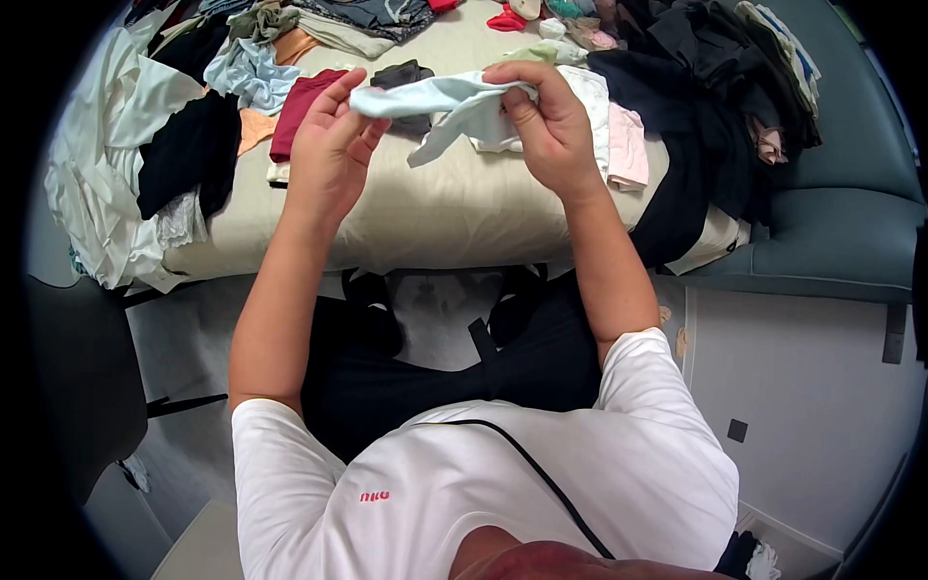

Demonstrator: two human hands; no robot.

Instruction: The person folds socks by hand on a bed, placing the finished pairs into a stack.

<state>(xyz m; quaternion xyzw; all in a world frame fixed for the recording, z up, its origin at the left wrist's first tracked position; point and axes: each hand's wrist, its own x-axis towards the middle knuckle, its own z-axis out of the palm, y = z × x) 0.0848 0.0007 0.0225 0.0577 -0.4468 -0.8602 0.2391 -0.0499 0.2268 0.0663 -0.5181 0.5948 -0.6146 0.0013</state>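
A pale blue sock [416, 98] is stretched between my two hands above the front of the bed-like surface. My right hand [553, 130] is closed on its bunched end, thumb pressed against the fingers. A second pale length [447, 140] hangs down from that grip; whether it is another sock or part of the same one, I cannot tell. At the other end, my left hand [333, 145] has the sock's tip against its thumb and fingers, with some fingers loosely curled under it. Behind the hands lie a dark grey folded cloth [404, 75] and a dark red folded cloth [302, 111].
Clothes cover much of the cream surface [387, 222]: white garments [101, 164] at left, black ones [706, 126] at right, a pink folded cloth [627, 145] nearer. A dark chair [82, 367] stands at left. A dark teal padded seat [841, 232] adjoins at right.
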